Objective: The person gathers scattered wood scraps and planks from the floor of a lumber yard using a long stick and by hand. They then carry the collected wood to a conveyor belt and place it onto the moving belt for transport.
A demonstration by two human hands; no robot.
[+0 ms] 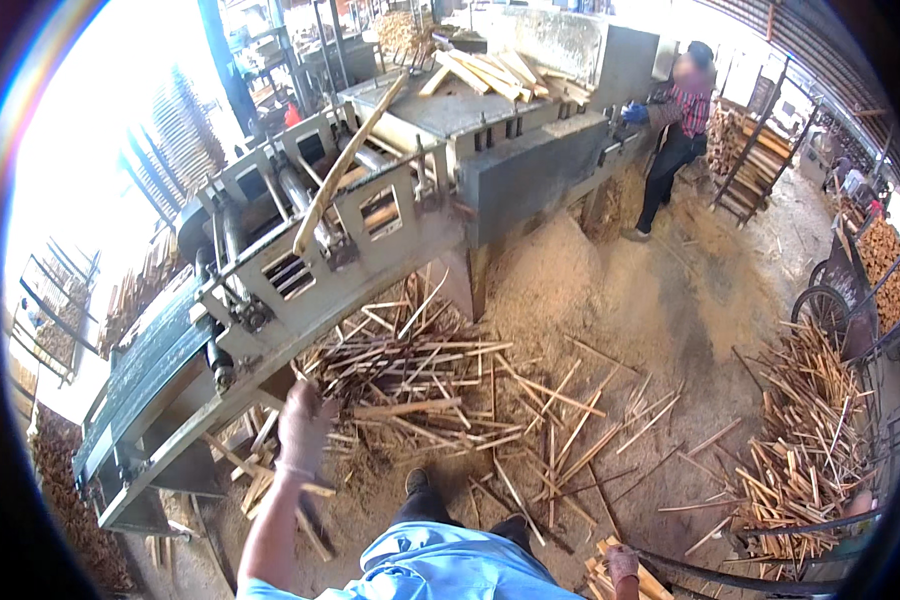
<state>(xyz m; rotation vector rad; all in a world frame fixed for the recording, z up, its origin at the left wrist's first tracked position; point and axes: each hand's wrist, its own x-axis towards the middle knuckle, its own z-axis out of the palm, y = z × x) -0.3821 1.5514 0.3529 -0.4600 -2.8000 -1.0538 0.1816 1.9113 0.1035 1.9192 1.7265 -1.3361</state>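
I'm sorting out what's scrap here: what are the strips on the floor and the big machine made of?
The thin strips look like raw, unfinished wood: pale, splintery, lying amid sawdust. The machine seems to be steel, painted grey and dusty, with rollers and slotted panels. The left hand, in what looks like a worn fabric glove, is raised near it.

Daylight floods in from the upper left, blowing that whole corner out to white glare with a rainbow fringe along the rim. The sawdust floor [610,290] sits evenly lit under soft shadows. The raised left hand [303,428] is motion-blurred. Straight machine [370,230] edges bow hard, and a black fisheye border swallows the corners.
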